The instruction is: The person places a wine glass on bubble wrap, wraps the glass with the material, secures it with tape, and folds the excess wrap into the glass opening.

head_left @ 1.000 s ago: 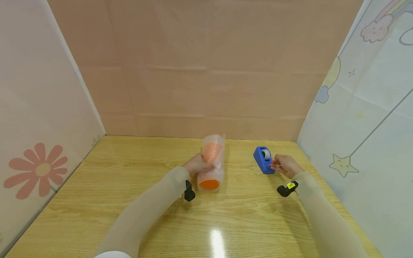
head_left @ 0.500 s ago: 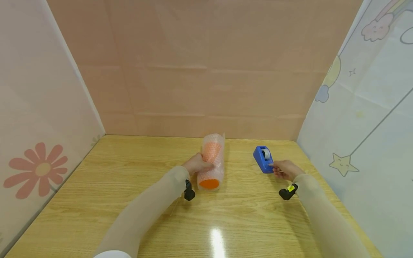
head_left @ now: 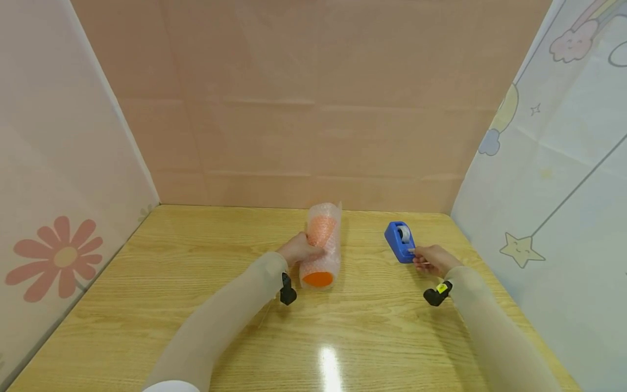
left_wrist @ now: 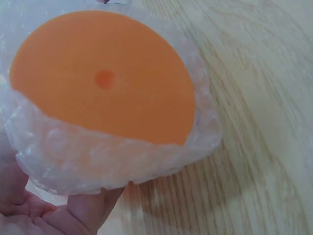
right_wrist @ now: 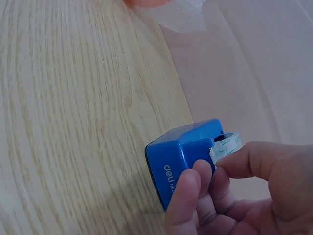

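Observation:
In the head view, an orange object wrapped in bubble wrap (head_left: 329, 258) lies near the middle of the table. Its round orange end (left_wrist: 142, 93), with a small central dimple, faces the left wrist camera. My left hand (head_left: 300, 249) grips the wrapped roll from its left side; some fingers are hidden beneath it. To the right stands a blue tape dispenser (head_left: 394, 242) with a roll of clear tape in it. My right hand (head_left: 433, 258) is at its front, where thumb and forefinger pinch the end of the tape (right_wrist: 226, 147).
The wooden table (head_left: 372, 326) runs back to a tan cloth wall (head_left: 313, 109). Patterned cloth walls stand on the left and right sides. A stretch of tabletop separates the bubble-wrapped roll from the dispenser.
My right hand has shifted slightly at the dispenser's front, and its fingers have drawn together on the tape end. My left hand and the wrapped roll have stayed in place.

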Tool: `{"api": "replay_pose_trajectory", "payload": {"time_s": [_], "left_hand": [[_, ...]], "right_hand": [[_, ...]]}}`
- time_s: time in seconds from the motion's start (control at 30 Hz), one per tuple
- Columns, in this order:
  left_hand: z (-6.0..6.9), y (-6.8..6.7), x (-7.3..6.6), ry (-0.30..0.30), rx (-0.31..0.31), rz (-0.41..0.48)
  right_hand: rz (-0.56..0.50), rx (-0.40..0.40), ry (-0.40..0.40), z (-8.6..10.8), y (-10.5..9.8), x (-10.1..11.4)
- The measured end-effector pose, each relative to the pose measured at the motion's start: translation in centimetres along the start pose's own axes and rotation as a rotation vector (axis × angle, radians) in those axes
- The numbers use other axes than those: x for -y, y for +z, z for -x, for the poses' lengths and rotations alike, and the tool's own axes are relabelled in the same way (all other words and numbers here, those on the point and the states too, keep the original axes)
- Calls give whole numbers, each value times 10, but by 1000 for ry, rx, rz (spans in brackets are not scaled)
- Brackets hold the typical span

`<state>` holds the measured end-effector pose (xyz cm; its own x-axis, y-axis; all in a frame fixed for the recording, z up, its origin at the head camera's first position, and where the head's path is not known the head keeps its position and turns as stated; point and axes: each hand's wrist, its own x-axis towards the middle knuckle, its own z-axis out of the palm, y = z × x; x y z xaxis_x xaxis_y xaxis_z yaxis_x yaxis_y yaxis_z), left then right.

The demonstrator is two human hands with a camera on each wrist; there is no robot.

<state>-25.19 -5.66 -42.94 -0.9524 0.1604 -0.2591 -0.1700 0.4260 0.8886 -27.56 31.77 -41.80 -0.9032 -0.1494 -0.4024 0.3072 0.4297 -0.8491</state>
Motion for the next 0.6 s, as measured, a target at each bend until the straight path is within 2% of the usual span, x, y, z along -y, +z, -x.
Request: {"api": "replay_pose_trajectory", "payload": {"time_s": [0.33, 0.6], "left_hand": [[-1, -1, 1, 10, 15, 11], [-1, 0, 1, 16, 22, 35]], "right_hand": [[-98, 36, 30, 0, -3, -2], [-64, 58, 57, 2, -3, -1]]}}
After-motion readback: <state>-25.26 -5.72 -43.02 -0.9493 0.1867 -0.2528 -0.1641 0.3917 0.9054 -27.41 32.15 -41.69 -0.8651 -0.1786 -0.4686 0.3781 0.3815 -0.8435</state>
